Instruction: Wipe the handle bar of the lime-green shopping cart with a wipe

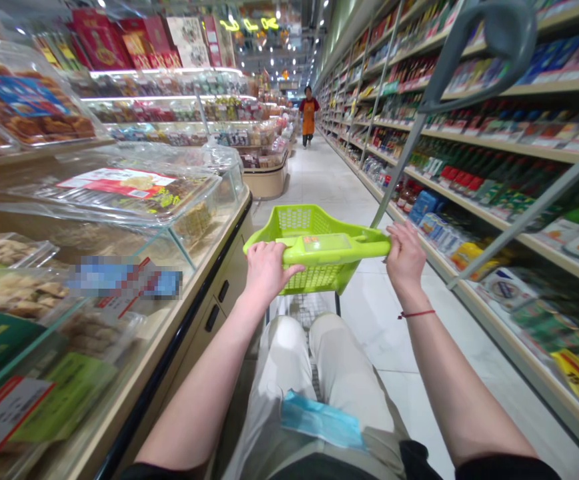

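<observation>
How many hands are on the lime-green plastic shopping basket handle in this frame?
2: the person's left hand grips the lime-green plastic basket handle left of centre, and the right hand, wearing a red string bracelet, grips its right end.

Grocery shelves [494, 153] beside glass food cases [119, 193]

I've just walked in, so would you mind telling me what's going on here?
A person is holding the lime-green handle of a green plastic shopping basket with both hands, the left hand and the right hand each gripping it. They are in a supermarket aisle between a glass food display counter and stocked shelves. Farther down the aisle is another person in an orange apron.
</observation>
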Motion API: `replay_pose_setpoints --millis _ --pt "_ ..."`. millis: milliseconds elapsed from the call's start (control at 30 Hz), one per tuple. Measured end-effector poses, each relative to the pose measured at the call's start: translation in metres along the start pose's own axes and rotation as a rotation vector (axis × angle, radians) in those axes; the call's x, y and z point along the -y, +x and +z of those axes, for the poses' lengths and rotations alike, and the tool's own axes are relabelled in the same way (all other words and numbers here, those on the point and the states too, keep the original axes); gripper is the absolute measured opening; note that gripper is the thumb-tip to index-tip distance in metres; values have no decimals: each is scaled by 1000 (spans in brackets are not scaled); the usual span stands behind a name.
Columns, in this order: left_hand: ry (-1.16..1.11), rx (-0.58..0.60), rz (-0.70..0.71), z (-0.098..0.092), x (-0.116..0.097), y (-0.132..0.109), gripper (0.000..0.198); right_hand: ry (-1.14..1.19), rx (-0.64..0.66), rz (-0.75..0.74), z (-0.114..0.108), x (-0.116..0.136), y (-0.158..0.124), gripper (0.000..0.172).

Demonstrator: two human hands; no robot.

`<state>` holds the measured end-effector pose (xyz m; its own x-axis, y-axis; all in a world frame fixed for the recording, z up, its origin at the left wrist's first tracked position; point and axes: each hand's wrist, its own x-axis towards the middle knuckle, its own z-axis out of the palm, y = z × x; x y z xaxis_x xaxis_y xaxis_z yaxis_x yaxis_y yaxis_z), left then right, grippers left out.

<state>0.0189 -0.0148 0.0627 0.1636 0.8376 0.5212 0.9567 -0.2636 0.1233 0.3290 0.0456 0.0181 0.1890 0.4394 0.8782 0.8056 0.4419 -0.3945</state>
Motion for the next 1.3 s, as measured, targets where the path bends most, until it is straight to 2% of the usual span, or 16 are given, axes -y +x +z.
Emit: replay_pose_setpoints --millis 67,133,267,367,467,533,633,800,900,1000,1067,1200,1300 --pt "2 2 -6 -1 -1 0 48 21 -7 60 -1 -2 1 34" --pt "7 4 -12 -2 -2 -1 47 39 -21 68 1 9 -4 34" --pt "12 7 -15 -2 -4 -2 45 76 -51 -13 15 56 -25 34" --pt "13 12 -16 -2 -3 -1 45 113 5 -82 27 91 -36 36" --pt "13 16 -16 -2 -2 -1 44 105 126 -214 30 105 -38 35" --pt "10 15 -13 -2 -1 -1 44 66 184 -282 26 100 -35 34" --pt "6 9 -5 -2 -1 -2 46 8 191 -298 16 73 -25 33" --pt "-8 14 -5 -2 -2 -1 46 -13 97 -153 0 24 -13 35" --pt "-4 15 -8 -2 -3 -1 44 21 16 -69 1 22 -15 36" --pt "-3 14 -12 -1 -3 -1 47 53 -23 -72 10 47 -24 35" --pt "-1 11 -14 0 -3 -1 46 74 7 -114 19 73 -30 35" --pt "19 7 -15 1 -3 -1 40 136 198 -331 36 122 -35 33" --pt "35 0 -12 0 -3 -1 38 132 314 -480 40 138 -30 31"
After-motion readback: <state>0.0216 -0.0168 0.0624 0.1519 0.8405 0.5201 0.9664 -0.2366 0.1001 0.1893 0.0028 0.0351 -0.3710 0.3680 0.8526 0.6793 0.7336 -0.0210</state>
